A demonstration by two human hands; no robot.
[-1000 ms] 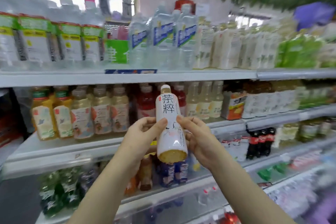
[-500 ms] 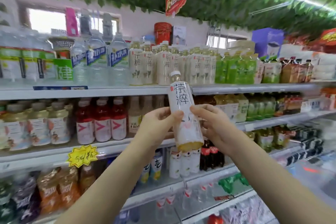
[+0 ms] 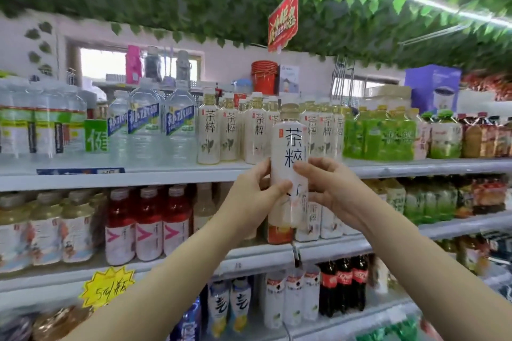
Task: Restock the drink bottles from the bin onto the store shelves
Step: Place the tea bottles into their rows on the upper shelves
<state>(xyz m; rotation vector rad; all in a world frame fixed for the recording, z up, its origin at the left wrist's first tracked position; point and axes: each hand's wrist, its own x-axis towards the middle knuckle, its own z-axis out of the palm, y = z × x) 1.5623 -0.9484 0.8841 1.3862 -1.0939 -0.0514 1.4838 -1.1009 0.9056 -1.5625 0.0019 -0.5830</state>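
Observation:
A tall white tea bottle (image 3: 289, 144) with dark lettering and a pale cap stands upright in both my hands, in front of the top shelf (image 3: 171, 173). My left hand (image 3: 253, 196) grips its left side and my right hand (image 3: 329, 188) grips its right side at mid-height. Behind it on the top shelf stands a row of matching white tea bottles (image 3: 231, 130). The bin is out of view.
Large water bottles (image 3: 155, 124) stand left of the tea row, green-labelled bottles (image 3: 379, 135) to its right. The middle shelf (image 3: 249, 255) holds red and pale drinks. Cola bottles (image 3: 343, 285) sit lower down. Leaf garlands and a red sign (image 3: 282, 22) hang overhead.
Both hands have lifted the bottle from middle-shelf height up to the top shelf's edge. The view has tilted up and swung right, bringing the matching tea row behind the bottle.

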